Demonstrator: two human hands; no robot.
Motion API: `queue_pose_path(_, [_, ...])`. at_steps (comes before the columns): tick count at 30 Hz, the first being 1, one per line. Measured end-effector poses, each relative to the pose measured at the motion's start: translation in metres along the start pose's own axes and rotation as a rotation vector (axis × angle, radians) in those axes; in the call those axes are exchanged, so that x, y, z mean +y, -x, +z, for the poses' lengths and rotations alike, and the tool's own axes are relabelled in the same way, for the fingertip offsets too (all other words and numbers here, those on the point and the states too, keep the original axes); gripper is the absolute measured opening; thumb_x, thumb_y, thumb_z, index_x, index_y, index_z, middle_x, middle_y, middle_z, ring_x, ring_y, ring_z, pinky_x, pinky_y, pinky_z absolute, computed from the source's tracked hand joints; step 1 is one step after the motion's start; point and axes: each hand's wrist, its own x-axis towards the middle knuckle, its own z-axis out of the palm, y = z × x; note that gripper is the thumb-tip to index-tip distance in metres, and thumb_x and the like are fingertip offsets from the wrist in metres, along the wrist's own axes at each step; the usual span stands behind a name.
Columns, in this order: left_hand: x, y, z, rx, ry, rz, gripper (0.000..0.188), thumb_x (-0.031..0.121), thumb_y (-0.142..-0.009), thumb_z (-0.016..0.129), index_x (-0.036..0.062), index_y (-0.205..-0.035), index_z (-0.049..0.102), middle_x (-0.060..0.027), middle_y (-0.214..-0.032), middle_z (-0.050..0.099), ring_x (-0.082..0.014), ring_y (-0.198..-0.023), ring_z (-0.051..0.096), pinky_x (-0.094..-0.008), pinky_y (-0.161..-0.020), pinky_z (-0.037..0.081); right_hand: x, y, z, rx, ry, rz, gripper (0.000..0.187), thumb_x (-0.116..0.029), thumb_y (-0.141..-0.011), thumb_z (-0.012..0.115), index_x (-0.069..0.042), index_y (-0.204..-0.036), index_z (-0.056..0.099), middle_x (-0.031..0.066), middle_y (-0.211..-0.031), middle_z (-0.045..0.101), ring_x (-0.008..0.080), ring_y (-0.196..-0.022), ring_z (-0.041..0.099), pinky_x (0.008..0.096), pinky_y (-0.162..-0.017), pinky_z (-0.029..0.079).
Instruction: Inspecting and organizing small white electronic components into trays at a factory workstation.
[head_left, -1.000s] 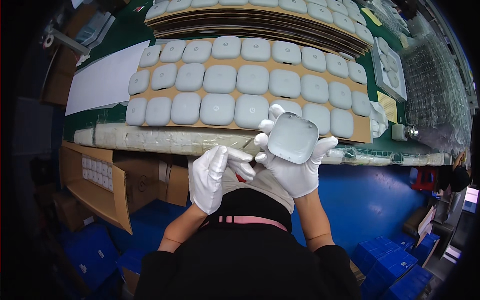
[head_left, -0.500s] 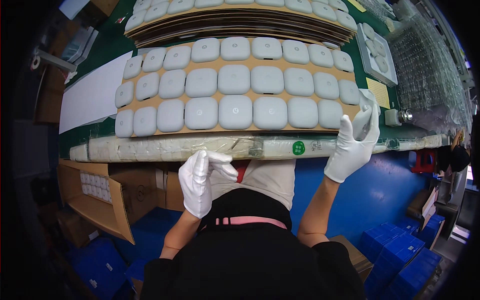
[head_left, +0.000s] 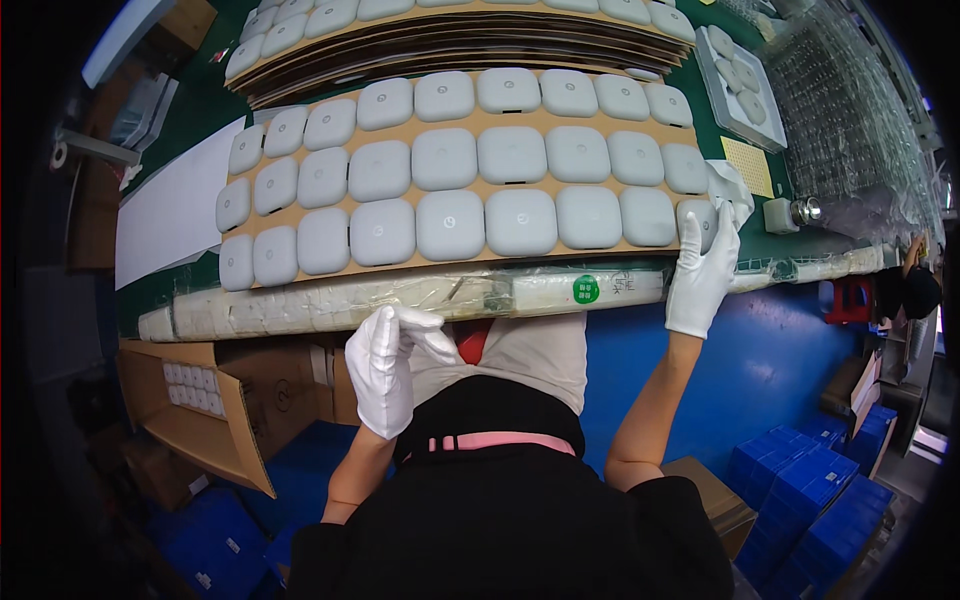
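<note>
Three rows of white, rounded-square plastic devices lie on a brown cardboard sheet. My right hand, in a white glove, reaches to the sheet's right end. Its thumb and fingers are on either side of the last front-row device. A crumpled white cloth is at its fingertips, and the fingers close on it; part of the grip is hidden. Before my body, my gloved left hand hangs off the bench edge, fingers loosely bent and apart, with nothing visible in it.
Behind stands a stack of cardboard sheets topped with more devices. To the right are a white tray, a yellow sheet and clear plastic packaging. White paper lies left; an open carton stands below.
The sheet of devices has shifted slightly left and tilted in view. My right hand has turned at the right end, uncovering the last front-row device. My left hand has barely moved.
</note>
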Motion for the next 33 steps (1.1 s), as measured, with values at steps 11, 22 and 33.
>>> queue_pose_path(11, [-0.010, -0.002, -0.003, 0.027, -0.058, -0.032, 0.044, 0.031, -0.106, 0.033, -0.0007, -0.095, 0.062, -0.0079, -0.064, 0.059, -0.0139, -0.054, 0.052, -0.0247, -0.060, 0.045, 0.017, 0.001, -0.033, -0.260, -0.205, -0.143, 0.052, -0.007, -0.089, 0.064, -0.003, -0.138, 0.047, 0.0144, -0.139, 0.052, 0.0314, -0.127, 0.050, 0.0395, -0.110, 0.038])
queue_pose_path(22, [-0.010, -0.001, -0.002, 0.039, -0.052, -0.040, 0.043, 0.029, -0.106, 0.033, -0.0011, -0.096, 0.062, -0.0082, -0.065, 0.060, -0.0139, -0.056, 0.053, -0.0249, -0.062, 0.046, 0.023, -0.016, -0.026, -0.214, -0.044, -0.310, 0.056, -0.008, -0.081, 0.073, -0.007, -0.134, 0.053, 0.0098, -0.134, 0.057, 0.0275, -0.125, 0.053, 0.0371, -0.105, 0.041])
queue_pose_path(33, [-0.010, -0.002, 0.000, -0.008, -0.022, -0.081, 0.042, 0.026, -0.105, 0.037, -0.0048, -0.097, 0.064, -0.0117, -0.069, 0.064, -0.0169, -0.059, 0.059, -0.0262, -0.065, 0.050, -0.015, -0.016, -0.022, -0.164, -0.009, -0.496, 0.061, -0.015, -0.071, 0.080, -0.009, -0.128, 0.059, 0.0088, -0.127, 0.062, 0.0255, -0.118, 0.056, 0.0480, -0.112, 0.032])
